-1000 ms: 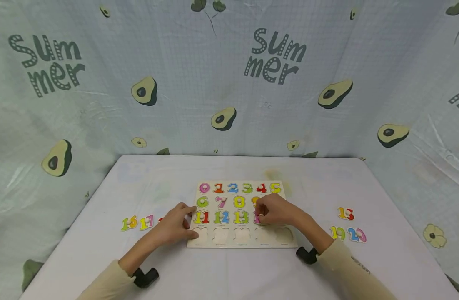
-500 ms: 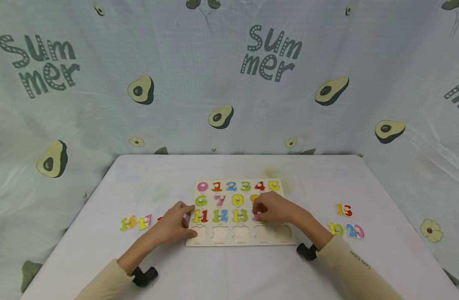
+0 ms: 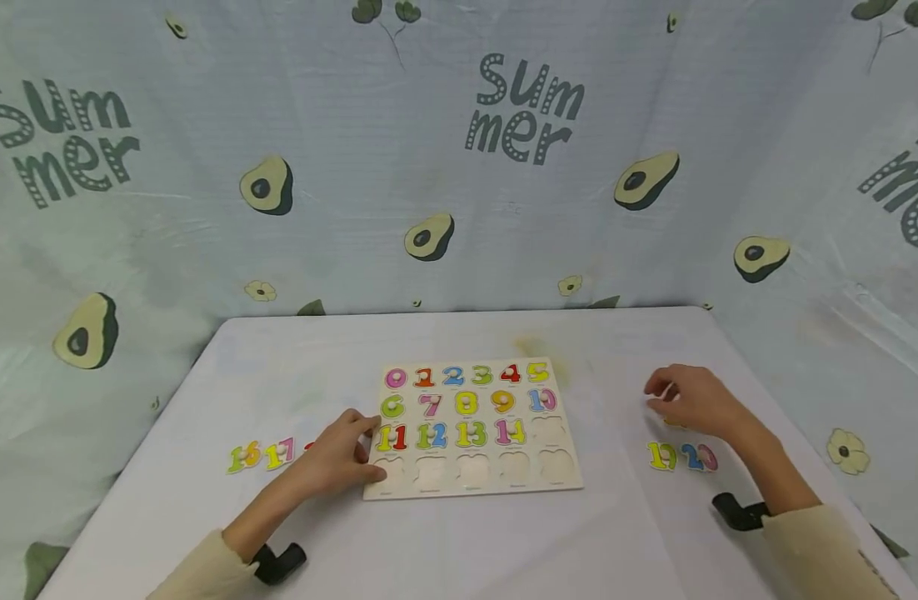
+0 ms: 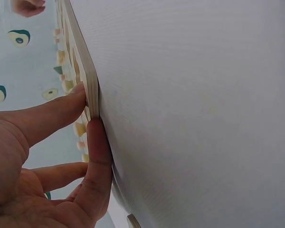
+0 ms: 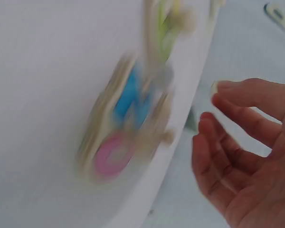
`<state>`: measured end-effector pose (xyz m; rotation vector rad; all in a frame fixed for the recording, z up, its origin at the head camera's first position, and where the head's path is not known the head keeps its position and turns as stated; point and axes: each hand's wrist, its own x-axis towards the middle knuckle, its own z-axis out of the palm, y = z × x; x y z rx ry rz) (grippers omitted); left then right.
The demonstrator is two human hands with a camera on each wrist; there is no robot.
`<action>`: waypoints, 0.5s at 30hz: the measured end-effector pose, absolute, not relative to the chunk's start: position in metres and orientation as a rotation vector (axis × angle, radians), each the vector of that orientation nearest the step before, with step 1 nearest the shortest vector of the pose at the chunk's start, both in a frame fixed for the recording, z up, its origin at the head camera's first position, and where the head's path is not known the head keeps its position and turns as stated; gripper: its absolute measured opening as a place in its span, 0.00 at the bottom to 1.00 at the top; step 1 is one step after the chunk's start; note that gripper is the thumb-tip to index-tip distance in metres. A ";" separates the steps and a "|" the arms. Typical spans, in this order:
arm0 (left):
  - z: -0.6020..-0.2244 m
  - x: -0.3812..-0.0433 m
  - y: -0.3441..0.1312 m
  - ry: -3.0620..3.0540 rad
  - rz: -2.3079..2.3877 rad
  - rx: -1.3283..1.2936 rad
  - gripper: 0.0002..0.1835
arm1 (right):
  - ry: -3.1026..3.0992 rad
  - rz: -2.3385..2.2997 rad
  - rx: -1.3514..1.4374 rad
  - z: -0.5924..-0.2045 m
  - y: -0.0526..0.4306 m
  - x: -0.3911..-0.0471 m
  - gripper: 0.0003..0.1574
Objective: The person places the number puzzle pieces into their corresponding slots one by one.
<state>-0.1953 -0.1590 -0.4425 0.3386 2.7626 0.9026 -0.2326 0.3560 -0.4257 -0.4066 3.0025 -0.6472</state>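
Board touches left hand (right hand hovers near piece 20).

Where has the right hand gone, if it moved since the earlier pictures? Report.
Yes, rightward: in the head view, the right hand has moved off the 14 piece on the puzzle board and is near the 20 piece.

The 20 piece pairs a blue 2 with a pink 0, and the 17 piece a yellow 1 with a pink 7. The board is pale cream, the table white. The pale blue-grey sheet bears cream-and-green avocados and dotted grey-green lettering.
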 end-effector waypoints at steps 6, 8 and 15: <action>-0.442 -0.194 -0.160 2.771 0.877 0.309 0.42 | 2.914 -0.589 -0.304 -0.440 0.392 -0.235 0.03; -0.442 -0.194 -0.160 2.771 0.879 0.313 0.42 | 2.907 -0.585 -0.306 -0.443 0.393 -0.236 0.04; -0.443 -0.195 -0.159 2.769 0.892 0.308 0.43 | 2.998 -0.544 -0.427 -0.425 0.363 -0.242 0.07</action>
